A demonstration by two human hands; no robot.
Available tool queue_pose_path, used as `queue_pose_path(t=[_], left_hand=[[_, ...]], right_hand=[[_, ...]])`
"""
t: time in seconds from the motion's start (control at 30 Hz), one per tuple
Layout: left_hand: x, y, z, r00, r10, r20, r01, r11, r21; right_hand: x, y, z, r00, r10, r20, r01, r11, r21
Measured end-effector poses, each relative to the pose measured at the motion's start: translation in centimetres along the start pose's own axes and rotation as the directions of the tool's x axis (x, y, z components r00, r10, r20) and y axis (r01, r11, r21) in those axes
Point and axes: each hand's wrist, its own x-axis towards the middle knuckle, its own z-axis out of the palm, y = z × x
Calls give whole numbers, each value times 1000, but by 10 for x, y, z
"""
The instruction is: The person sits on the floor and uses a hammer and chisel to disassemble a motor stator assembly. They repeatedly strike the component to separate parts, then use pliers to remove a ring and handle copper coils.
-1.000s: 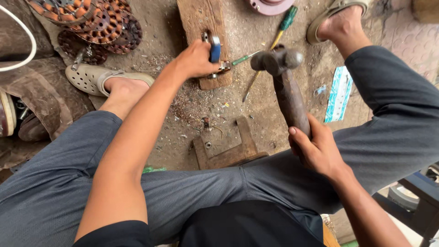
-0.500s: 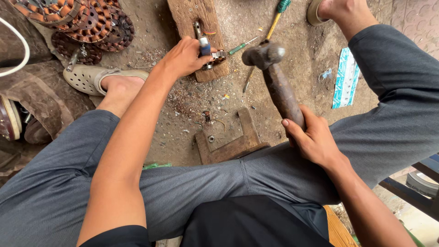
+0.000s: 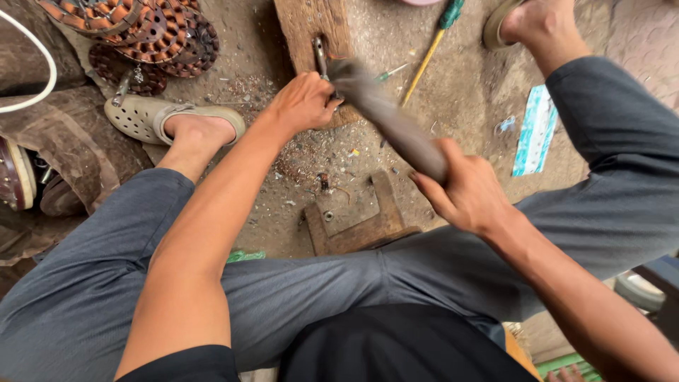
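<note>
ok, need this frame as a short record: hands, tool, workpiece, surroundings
left hand: pinning a small metal piece on the wooden block
right hand: gripping the hammer by its handle
hammer: motion-blurred, head over the block beside the left hand
ground: yellow-shaft screwdriver, wooden bracket, metal shavings
upper left: stacked copper-wound parts
left foot: beige clog

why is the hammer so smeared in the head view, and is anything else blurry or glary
Head view: motion blur smears the hammer, worst at its head by the wooden block; the right hand gripping the handle and the left hand on the block look fairly sharp; light is soft and even, no strong glare or hard shadows; wide-angle lens bends the edges.
</note>
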Motion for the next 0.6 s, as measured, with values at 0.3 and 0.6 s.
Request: queue_pose_path(t=[0.3, 0.6], left_hand=[[0, -1, 13, 994, 36, -104, -32, 999, 36], [-5, 2, 19, 934, 139, -330, -157, 987, -30]], right_hand=[[14, -14, -33, 999, 5, 39, -7, 998, 60], [8, -1, -31, 992, 113, 49, -110, 992, -61]])
